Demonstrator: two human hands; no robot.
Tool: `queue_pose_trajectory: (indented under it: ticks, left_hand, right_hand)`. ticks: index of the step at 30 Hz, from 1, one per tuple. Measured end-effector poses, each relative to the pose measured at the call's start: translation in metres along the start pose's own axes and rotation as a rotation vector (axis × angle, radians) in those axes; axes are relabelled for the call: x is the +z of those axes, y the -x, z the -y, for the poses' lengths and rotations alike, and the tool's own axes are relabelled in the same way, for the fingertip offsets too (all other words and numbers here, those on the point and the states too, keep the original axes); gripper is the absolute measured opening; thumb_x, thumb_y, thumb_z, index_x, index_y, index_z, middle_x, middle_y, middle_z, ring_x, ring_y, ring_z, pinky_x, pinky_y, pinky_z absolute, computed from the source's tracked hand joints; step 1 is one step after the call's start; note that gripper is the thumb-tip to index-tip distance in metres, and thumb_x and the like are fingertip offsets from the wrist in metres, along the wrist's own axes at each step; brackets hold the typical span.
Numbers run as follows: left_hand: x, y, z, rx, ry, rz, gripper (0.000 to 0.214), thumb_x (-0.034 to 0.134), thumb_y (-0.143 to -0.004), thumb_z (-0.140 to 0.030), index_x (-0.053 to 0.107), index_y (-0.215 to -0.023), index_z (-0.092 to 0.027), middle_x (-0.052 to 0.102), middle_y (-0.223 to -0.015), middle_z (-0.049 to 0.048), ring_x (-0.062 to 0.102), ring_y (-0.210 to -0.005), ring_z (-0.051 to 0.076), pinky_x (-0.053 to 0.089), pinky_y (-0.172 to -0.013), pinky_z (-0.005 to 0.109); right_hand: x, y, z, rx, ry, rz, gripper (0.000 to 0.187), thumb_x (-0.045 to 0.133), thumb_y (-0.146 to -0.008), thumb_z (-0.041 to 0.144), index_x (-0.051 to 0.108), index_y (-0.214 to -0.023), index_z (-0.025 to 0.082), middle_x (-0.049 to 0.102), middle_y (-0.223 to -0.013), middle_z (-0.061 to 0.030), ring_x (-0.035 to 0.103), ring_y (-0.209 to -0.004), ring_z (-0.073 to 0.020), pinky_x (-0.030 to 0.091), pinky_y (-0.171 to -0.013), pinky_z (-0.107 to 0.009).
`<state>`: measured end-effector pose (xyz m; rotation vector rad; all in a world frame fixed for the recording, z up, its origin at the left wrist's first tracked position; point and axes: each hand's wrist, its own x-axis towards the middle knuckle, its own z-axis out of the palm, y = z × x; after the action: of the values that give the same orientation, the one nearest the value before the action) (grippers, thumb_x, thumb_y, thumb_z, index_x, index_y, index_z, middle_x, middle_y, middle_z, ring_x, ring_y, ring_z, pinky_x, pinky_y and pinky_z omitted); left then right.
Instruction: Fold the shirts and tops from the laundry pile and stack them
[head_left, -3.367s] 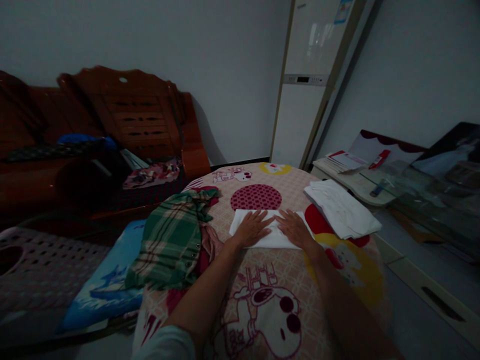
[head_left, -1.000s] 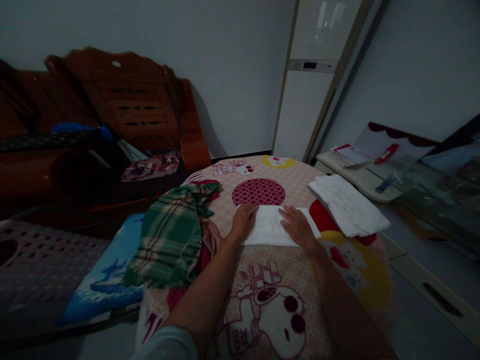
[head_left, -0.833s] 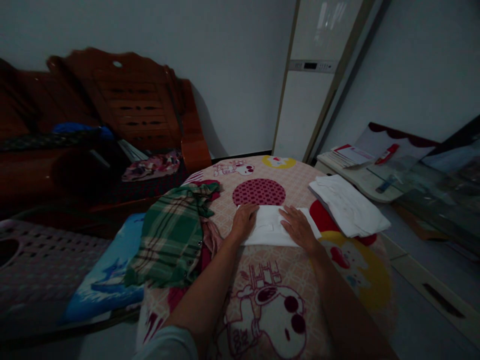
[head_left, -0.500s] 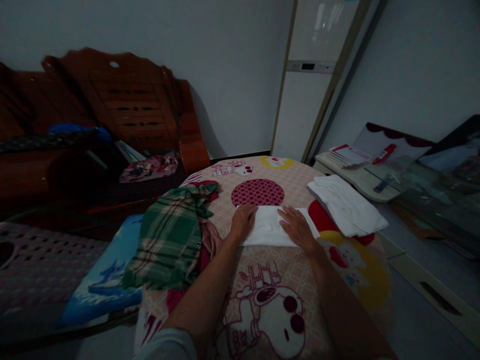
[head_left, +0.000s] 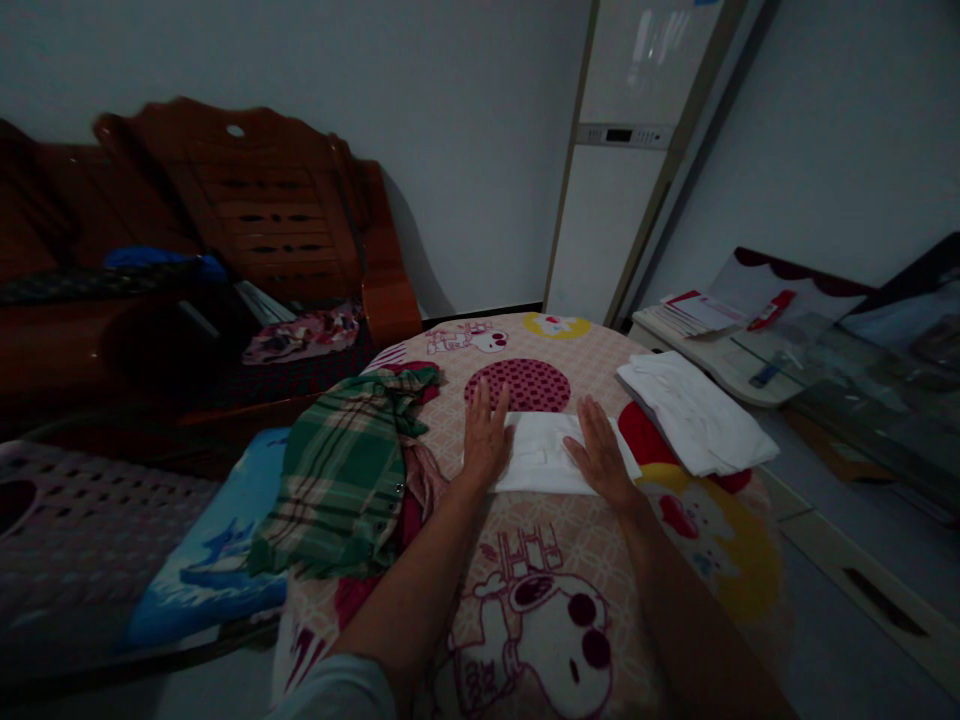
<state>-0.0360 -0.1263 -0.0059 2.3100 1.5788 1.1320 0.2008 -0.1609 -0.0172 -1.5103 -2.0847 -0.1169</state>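
A white folded garment [head_left: 536, 455] lies flat as a wide rectangle in the middle of the round table. My left hand [head_left: 486, 435] is at its left end, fingers stretched out and pointing away from me. At the right end is my right hand [head_left: 598, 448], also flat, with the thumb apart from the fingers. Neither hand grips the cloth; whether the palms press on it or hover just above, I cannot tell. To the left, a green plaid shirt [head_left: 337, 470] lies loosely spread over dark pink cloth. Several folded white garments [head_left: 694, 412] form a pile on the right.
A patterned cloth with cartoon dogs [head_left: 555, 640] covers the round table. Behind on the left stands a wooden bench [head_left: 262, 200], and a blue cushion [head_left: 217, 550] lies beside the table. A tall white air conditioner [head_left: 615, 200] and a side cabinet with papers [head_left: 697, 312] are beyond.
My hands have lifted their fingers from pressing on the white garment and straightened them, pointing forward. The left hand has shifted slightly outward and away. The garment has stayed in place.
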Motion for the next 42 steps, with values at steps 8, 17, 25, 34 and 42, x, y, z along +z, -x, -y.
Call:
queue_pose_trajectory:
  ticks: [8, 17, 25, 34, 42]
  left_hand:
    - [0.01, 0.001, 0.012, 0.01, 0.03, 0.183, 0.036, 0.047, -0.092, -0.02, 0.062, -0.124, -0.02, 0.059, -0.136, 0.013, 0.052, -0.13, 0.026, 0.029, -0.116, 0.052]
    - [0.009, 0.002, 0.012, 0.038, 0.09, 0.051, 0.064, 0.05, -0.087, -0.015, 0.036, -0.149, -0.018, 0.028, -0.16, 0.0132, 0.023, -0.148, 0.029, 0.026, -0.119, 0.049]
    - [0.007, 0.001, 0.01, 0.03, 0.068, 0.05, 0.069, 0.051, -0.086, -0.015, 0.03, -0.152, -0.018, 0.021, -0.162, 0.0143, 0.017, -0.15, 0.03, 0.023, -0.12, 0.05]
    - [0.0, -0.001, 0.001, -0.029, -0.16, 0.274, 0.041, 0.042, -0.096, -0.022, 0.056, -0.134, -0.016, 0.051, -0.145, 0.0158, 0.043, -0.138, 0.028, 0.03, -0.116, 0.053]
    - [-0.001, -0.002, 0.0, -0.027, -0.208, 0.286, 0.041, 0.041, -0.097, -0.025, 0.056, -0.135, -0.017, 0.051, -0.145, 0.0131, 0.043, -0.138, 0.026, 0.03, -0.117, 0.05]
  right_hand:
    - [0.007, 0.0, -0.003, 0.0, 0.082, 0.1, 0.052, 0.032, -0.1, 0.045, 0.05, -0.141, 0.02, 0.053, -0.143, -0.0129, 0.044, -0.136, -0.0277, 0.03, -0.115, -0.051]
    - [0.008, 0.003, -0.004, -0.001, 0.032, 0.036, 0.064, 0.033, -0.1, 0.047, 0.025, -0.154, 0.014, 0.039, -0.154, -0.0165, 0.031, -0.144, -0.029, 0.031, -0.116, -0.05]
    - [0.006, 0.003, -0.002, 0.005, 0.008, 0.003, 0.069, 0.034, -0.099, 0.047, 0.016, -0.157, 0.014, 0.031, -0.158, -0.0162, 0.028, -0.146, -0.0282, 0.03, -0.117, -0.048]
    - [0.009, 0.002, -0.005, -0.005, 0.054, 0.055, 0.054, 0.035, -0.1, 0.044, 0.047, -0.143, 0.014, 0.049, -0.146, -0.0168, 0.038, -0.141, -0.0293, 0.03, -0.116, -0.05]
    - [0.01, 0.003, -0.005, -0.01, 0.062, 0.059, 0.05, 0.036, -0.099, 0.042, 0.05, -0.142, 0.019, 0.052, -0.144, -0.0145, 0.042, -0.138, -0.0298, 0.03, -0.115, -0.051]
